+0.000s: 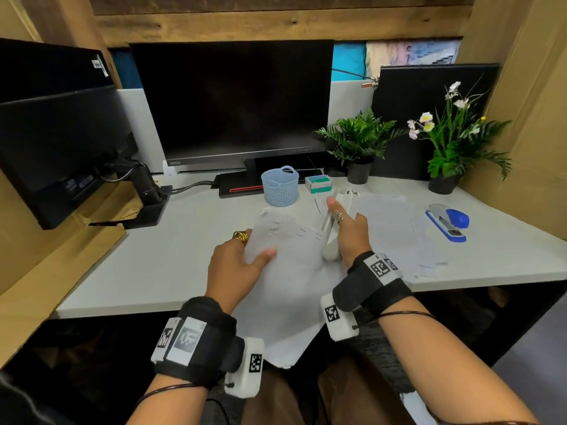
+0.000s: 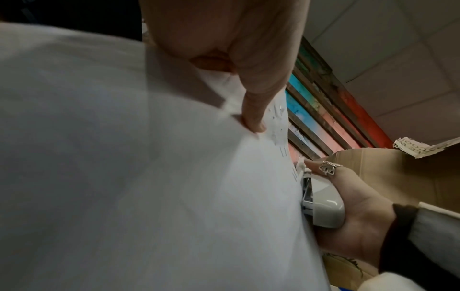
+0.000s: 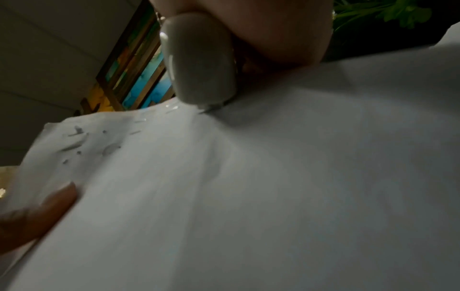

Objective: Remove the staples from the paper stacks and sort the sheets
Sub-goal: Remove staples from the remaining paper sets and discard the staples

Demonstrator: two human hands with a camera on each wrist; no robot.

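My left hand (image 1: 245,256) pinches a stapled white paper stack (image 1: 285,289), thumb on top and fingers underneath, lifted above the desk's front edge. Several staples (image 1: 306,233) line the stack's far edge (image 2: 357,153). My right hand (image 1: 346,234) grips a white stapler-like tool (image 1: 331,237), held lengthwise along the stack's right edge. In the right wrist view the tool's rounded end (image 3: 201,59) has a metal tip touching the paper (image 3: 273,177) near the staples. In the left wrist view the tool (image 2: 323,208) lies against the paper's edge.
Loose white sheets (image 1: 395,228) lie spread on the white desk (image 1: 138,271) to the right. A blue stapler (image 1: 449,220) sits beyond them. A blue mesh basket (image 1: 279,186), a staple box (image 1: 318,183), two potted plants (image 1: 359,142) and monitors (image 1: 236,102) stand behind.
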